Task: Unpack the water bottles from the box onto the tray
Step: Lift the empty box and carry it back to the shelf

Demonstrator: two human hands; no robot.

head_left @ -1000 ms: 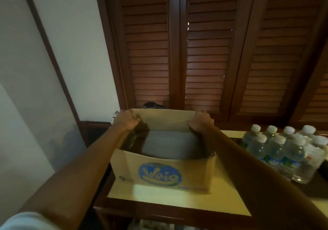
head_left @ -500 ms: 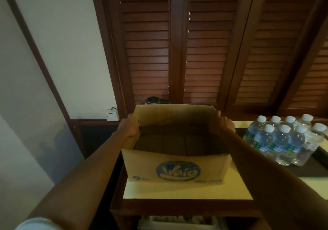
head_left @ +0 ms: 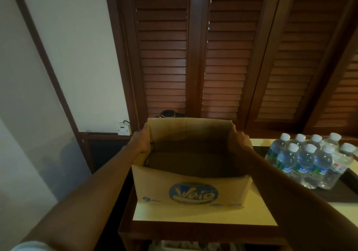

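With the bottles (head_left: 306, 159) out, the empty box (head_left: 190, 188) is gripped by both hands (head_left: 142, 141) (head_left: 240, 140), seemingly for removal.

Two bare arms, one sleeve edge in view.

Both forearms bare wrist to elbow; no watch, ring, band or glove seen on either. Left hand (head_left: 142, 141): back of hand & knuckles show, fingers mostly hidden. Right hand (head_left: 241, 139): back of hand shows, fingers (head_left: 235, 129) partly visible, detail lost in dim light. Pale sleeve (head_left: 32, 246), white or light grey, smooth fabric, no print or seam visible, shows at bottom left on upper left arm. Right arm: bare as far as frame edge. Nails too dark & small to tell.
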